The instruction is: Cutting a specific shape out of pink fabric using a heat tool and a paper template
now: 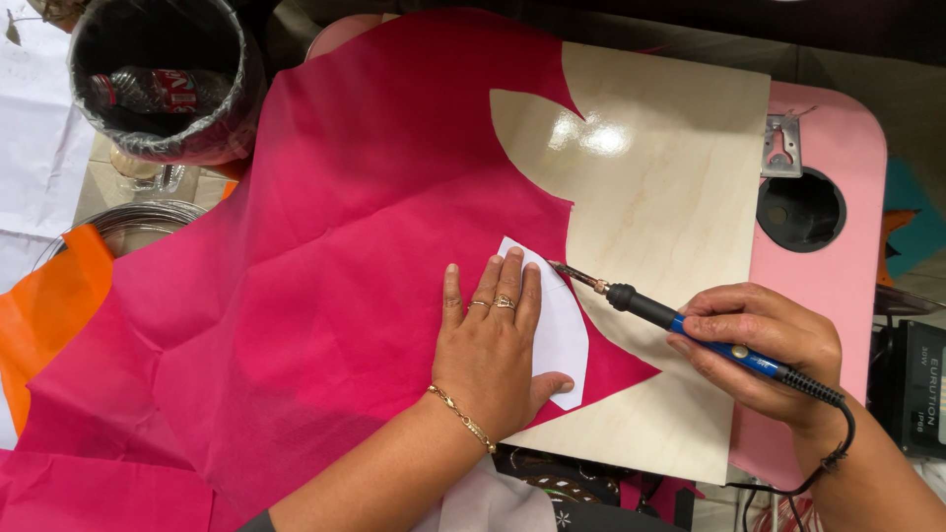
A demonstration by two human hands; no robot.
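My left hand (493, 345) lies flat, fingers apart, pressing a white paper petal-shaped template (560, 330) onto a large sheet of magenta fabric (335, 256). My right hand (764, 350) grips a blue-and-black soldering iron (690, 325) like a pen. Its metal tip (557, 266) touches the fabric at the upper edge of the template. The fabric lies over a pale wooden board (670, 197), and curved pieces have been cut out of the fabric's right side.
The board rests on a pink table (838, 138) with a round black cup hole (800, 209). A black-lined bin (163, 79) with a plastic bottle stands at top left. Orange fabric (39, 305) lies at the left. A black box (912, 389) sits at the right.
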